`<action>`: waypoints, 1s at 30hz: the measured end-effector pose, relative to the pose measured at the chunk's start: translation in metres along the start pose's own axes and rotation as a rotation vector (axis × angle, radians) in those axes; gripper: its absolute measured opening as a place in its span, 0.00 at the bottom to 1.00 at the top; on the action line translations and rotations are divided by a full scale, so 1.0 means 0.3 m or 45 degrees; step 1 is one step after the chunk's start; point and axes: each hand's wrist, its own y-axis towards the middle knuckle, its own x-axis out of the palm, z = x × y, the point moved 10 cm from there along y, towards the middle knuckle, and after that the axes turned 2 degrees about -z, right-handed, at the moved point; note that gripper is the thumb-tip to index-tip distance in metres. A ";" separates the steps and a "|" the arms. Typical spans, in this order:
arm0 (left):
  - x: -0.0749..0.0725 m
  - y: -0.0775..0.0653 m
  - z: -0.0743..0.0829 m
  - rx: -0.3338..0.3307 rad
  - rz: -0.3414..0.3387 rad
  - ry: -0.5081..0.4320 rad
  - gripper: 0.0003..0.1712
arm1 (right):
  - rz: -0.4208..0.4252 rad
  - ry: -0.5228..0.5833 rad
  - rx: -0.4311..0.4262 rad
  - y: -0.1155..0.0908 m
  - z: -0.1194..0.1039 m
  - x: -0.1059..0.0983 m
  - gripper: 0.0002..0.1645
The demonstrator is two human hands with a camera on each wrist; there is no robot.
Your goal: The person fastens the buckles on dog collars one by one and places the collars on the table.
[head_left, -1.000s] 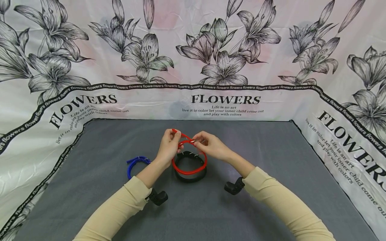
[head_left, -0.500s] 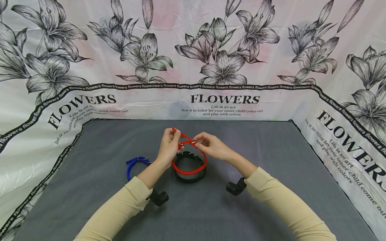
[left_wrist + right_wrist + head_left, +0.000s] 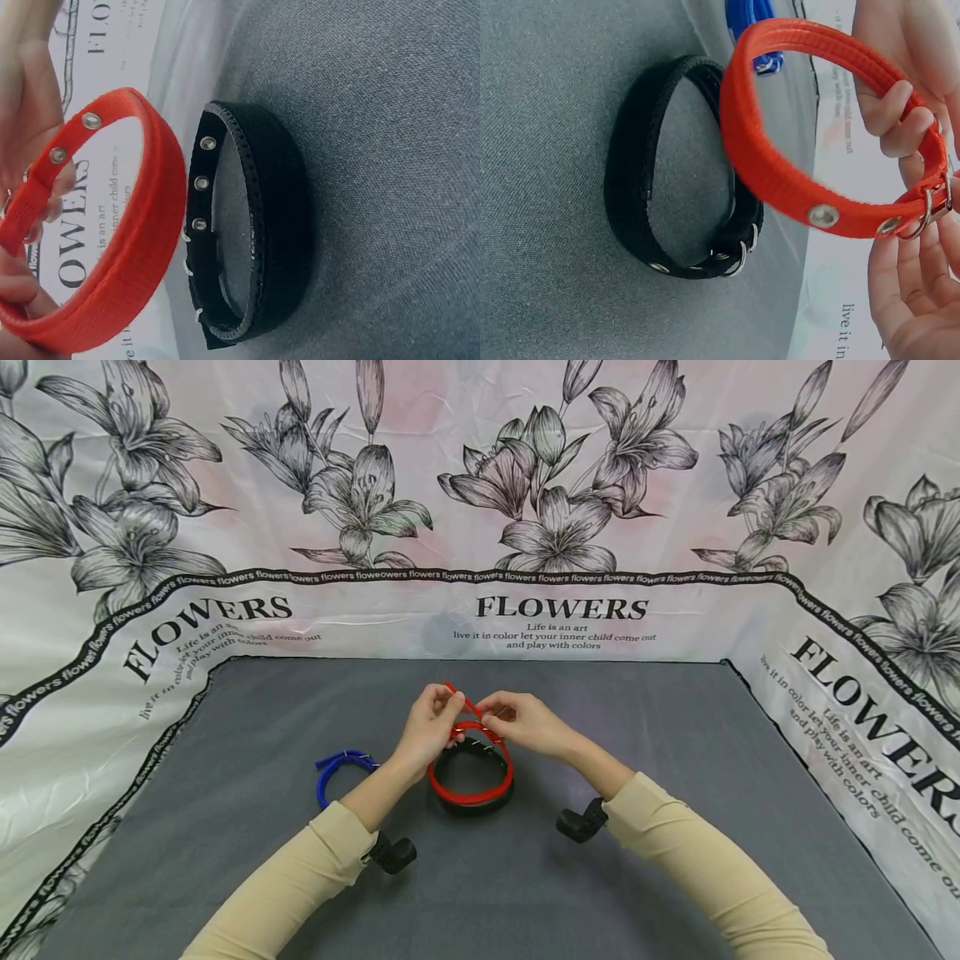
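A red collar with metal eyelets and a buckle is held up as a loop between both hands. My left hand pinches its strap near the free end, which sticks up past the fingertips. At the buckle side, my right hand pinches the collar between thumb and fingers. In the right wrist view the strap runs at the buckle and a D-ring hangs beside it. Just behind and below the red loop, a black collar stands on the grey cloth as a closed ring.
A blue collar lies left of the left forearm, partly hidden by it. Grey cloth covers the table. A flower-printed white curtain borders it at the back and sides.
The left hand has shifted slightly right and down, along with the strap end. The buckle part sits lower, and the red loop has dropped a little over the black collar in view.
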 end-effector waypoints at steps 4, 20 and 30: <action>0.024 -0.002 -0.010 -0.037 -0.085 0.086 0.13 | 0.007 0.014 0.001 -0.003 0.003 -0.002 0.15; 0.008 0.003 -0.024 -0.091 -0.053 0.160 0.07 | 0.036 0.149 -0.020 -0.002 0.003 -0.001 0.16; 0.003 0.007 -0.041 -0.150 -0.028 0.148 0.06 | 0.045 0.156 -0.031 -0.005 0.009 -0.001 0.13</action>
